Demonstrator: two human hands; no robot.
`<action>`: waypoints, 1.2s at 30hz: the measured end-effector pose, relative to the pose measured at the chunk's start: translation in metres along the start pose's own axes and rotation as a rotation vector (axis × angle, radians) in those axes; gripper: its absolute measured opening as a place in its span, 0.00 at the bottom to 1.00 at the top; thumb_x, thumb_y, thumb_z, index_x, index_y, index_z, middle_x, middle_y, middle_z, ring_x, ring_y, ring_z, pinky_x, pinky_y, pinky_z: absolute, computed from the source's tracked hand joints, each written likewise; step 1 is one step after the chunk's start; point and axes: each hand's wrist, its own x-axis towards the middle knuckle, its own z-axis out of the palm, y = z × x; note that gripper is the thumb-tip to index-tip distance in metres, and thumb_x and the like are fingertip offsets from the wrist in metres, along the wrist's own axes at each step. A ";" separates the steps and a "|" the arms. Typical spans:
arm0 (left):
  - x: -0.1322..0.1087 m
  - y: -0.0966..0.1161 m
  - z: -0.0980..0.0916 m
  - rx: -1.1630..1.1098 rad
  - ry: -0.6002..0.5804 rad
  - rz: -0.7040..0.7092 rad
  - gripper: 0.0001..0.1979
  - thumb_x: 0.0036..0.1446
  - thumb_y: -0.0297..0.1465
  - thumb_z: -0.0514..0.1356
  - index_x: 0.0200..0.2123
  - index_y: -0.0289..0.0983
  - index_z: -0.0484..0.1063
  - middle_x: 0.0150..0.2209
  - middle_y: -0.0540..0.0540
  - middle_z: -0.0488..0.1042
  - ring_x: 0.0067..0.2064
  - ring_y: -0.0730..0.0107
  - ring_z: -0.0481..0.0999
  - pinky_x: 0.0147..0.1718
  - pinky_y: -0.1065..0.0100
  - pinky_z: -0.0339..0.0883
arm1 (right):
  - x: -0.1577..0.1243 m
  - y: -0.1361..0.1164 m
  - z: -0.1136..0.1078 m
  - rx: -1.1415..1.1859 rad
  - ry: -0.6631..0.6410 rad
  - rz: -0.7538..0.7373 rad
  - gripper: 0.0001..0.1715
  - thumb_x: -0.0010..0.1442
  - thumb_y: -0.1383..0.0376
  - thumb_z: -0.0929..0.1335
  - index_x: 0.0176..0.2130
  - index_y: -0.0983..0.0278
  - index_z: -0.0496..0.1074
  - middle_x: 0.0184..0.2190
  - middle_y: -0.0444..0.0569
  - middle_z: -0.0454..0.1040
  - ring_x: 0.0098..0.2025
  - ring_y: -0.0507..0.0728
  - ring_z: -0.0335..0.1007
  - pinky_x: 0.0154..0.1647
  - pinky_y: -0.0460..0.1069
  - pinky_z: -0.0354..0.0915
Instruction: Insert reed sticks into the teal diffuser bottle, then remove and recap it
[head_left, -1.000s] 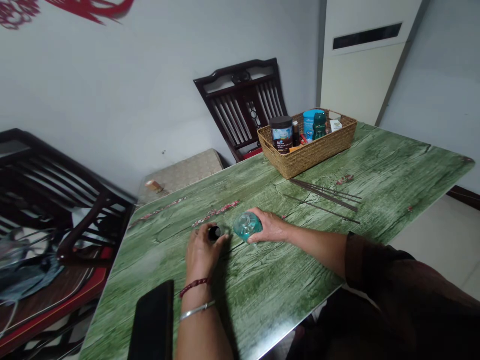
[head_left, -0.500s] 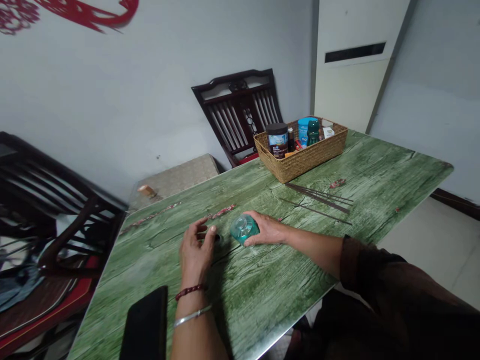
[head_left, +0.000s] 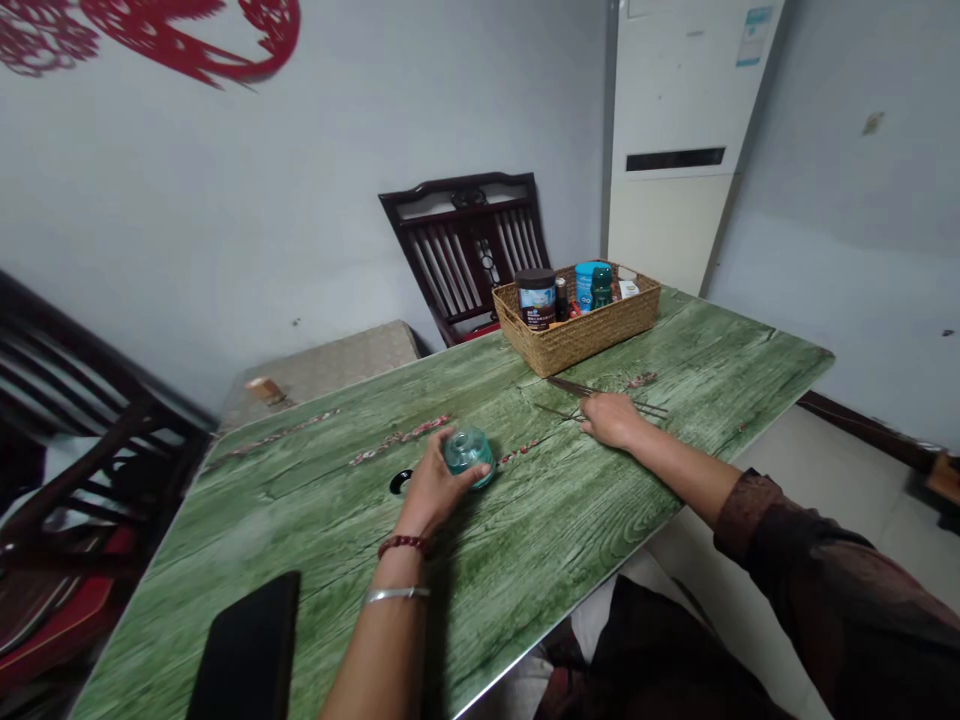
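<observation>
Basket (head_left: 589, 338) beyond thin sticks (head_left: 568, 386), phone (head_left: 247, 650), chair (head_left: 480, 245)

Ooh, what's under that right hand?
Thin dark sticks poke out either side of the right hand, with green table around them. It covers their middles, so that part can't be seen.

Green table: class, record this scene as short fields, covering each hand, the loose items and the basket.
Left hand: around a teal bottle
Right hand: at the thin sticks; grip unclear
Small black piece: on the table, beside the left hand
Black phone: on the table, left of the left forearm
Basket: holds a dark-lidded jar, blue tub, dark green bottle
</observation>
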 end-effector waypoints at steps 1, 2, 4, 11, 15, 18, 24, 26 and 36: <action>0.004 0.001 0.003 -0.016 0.006 0.009 0.37 0.31 0.39 0.76 0.47 0.40 0.70 0.45 0.40 0.76 0.49 0.46 0.77 0.54 0.43 0.64 | 0.000 0.001 0.003 0.003 0.001 0.003 0.16 0.62 0.60 0.69 0.45 0.68 0.78 0.46 0.66 0.79 0.50 0.69 0.76 0.48 0.56 0.68; 0.007 0.003 0.007 -0.035 0.008 0.019 0.35 0.30 0.39 0.76 0.45 0.40 0.70 0.43 0.41 0.76 0.48 0.48 0.77 0.54 0.43 0.65 | 0.001 0.001 0.005 0.007 0.001 0.007 0.15 0.63 0.61 0.68 0.45 0.68 0.78 0.46 0.66 0.79 0.49 0.69 0.77 0.48 0.56 0.68; 0.010 0.007 0.018 -0.082 0.016 0.022 0.34 0.30 0.38 0.76 0.44 0.40 0.70 0.42 0.42 0.76 0.47 0.50 0.77 0.53 0.45 0.66 | 0.002 0.000 0.007 0.015 0.003 0.013 0.14 0.64 0.64 0.66 0.44 0.68 0.79 0.45 0.66 0.80 0.49 0.67 0.77 0.48 0.55 0.68; 0.006 0.003 0.046 -0.196 0.014 0.073 0.37 0.38 0.40 0.73 0.53 0.39 0.66 0.51 0.39 0.75 0.51 0.51 0.76 0.56 0.47 0.65 | 0.007 -0.003 -0.009 0.200 0.116 -0.025 0.10 0.63 0.66 0.65 0.38 0.65 0.77 0.36 0.57 0.81 0.40 0.60 0.78 0.42 0.50 0.67; 0.007 -0.007 0.042 -0.176 -0.027 0.102 0.38 0.38 0.41 0.73 0.53 0.40 0.67 0.50 0.40 0.75 0.52 0.49 0.76 0.55 0.47 0.65 | 0.013 -0.017 -0.040 0.811 0.276 -0.141 0.07 0.59 0.67 0.66 0.39 0.64 0.72 0.28 0.45 0.76 0.26 0.52 0.73 0.32 0.46 0.66; 0.007 -0.007 0.041 -0.148 -0.036 0.116 0.40 0.40 0.42 0.73 0.56 0.40 0.65 0.51 0.39 0.75 0.53 0.48 0.76 0.55 0.47 0.66 | 0.018 -0.043 -0.067 1.218 0.365 -0.245 0.11 0.60 0.61 0.67 0.43 0.63 0.68 0.30 0.42 0.76 0.23 0.48 0.70 0.26 0.44 0.64; 0.007 -0.007 0.044 -0.112 -0.075 0.149 0.40 0.43 0.43 0.72 0.58 0.40 0.64 0.53 0.39 0.75 0.53 0.49 0.76 0.54 0.48 0.66 | 0.034 -0.087 -0.088 1.434 0.554 -0.383 0.16 0.60 0.53 0.69 0.42 0.60 0.66 0.34 0.42 0.75 0.27 0.47 0.71 0.25 0.42 0.65; 0.007 -0.008 0.044 -0.130 -0.064 0.157 0.39 0.42 0.43 0.72 0.57 0.40 0.65 0.52 0.39 0.75 0.52 0.49 0.76 0.54 0.49 0.66 | 0.042 -0.093 -0.085 1.429 0.549 -0.384 0.16 0.59 0.53 0.70 0.42 0.60 0.66 0.33 0.42 0.75 0.26 0.47 0.71 0.24 0.41 0.65; 0.006 -0.005 0.043 -0.098 -0.083 0.159 0.39 0.44 0.43 0.71 0.57 0.39 0.63 0.51 0.40 0.75 0.51 0.52 0.77 0.53 0.52 0.67 | 0.061 -0.105 -0.049 1.433 0.408 -0.351 0.13 0.55 0.58 0.70 0.38 0.61 0.68 0.28 0.40 0.74 0.22 0.47 0.69 0.20 0.41 0.64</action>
